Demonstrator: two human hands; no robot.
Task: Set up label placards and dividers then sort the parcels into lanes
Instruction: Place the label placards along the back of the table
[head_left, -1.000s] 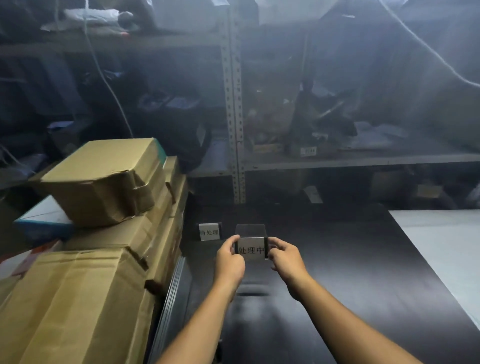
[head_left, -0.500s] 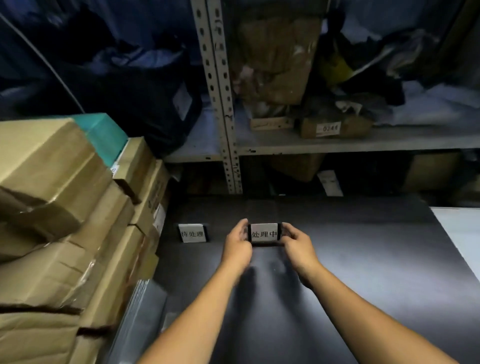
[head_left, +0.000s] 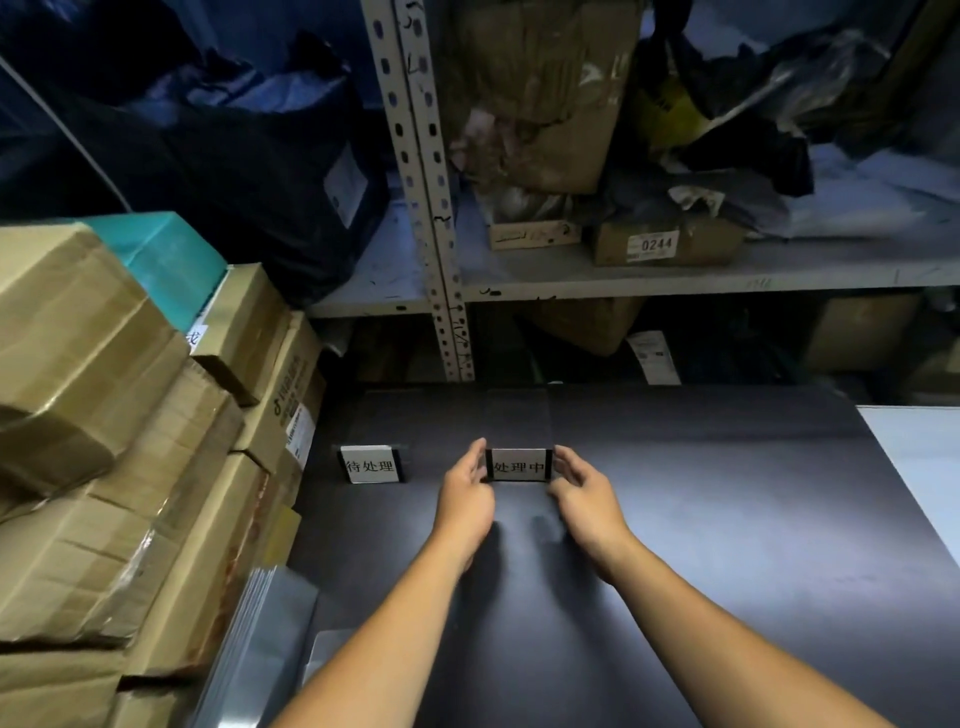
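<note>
1. While the left hand (head_left: 465, 499) and the right hand (head_left: 582, 499) bracket the second placard (head_left: 519, 466), one at each short end, their fingers lie nearly straight, set against it rather than curled round it; from where I stand I cannot tell whether they press it or only touch it; it stands near the far edge of the table (head_left: 701, 519), left of the middle.
2. The likeliest slip is a nudge on letting go; if one hand lifts off before the other, the card may swivel and face askew, or tip backwards, since it looks light and seems to stand on a narrow foot.
3. The first placard (head_left: 370, 465) stands just beside it, nearer the far left corner and apart from it; a sideways drag by the left hand could knock that one or close the gap, so the lanes come out uneven.
4. The parcels (head_left: 130, 467) are stacked high along the left edge, some tilted; a bump from the left forearm might send one sliding onto the cards.
5. The light is dim; a crooked card would be easy to miss.
</note>
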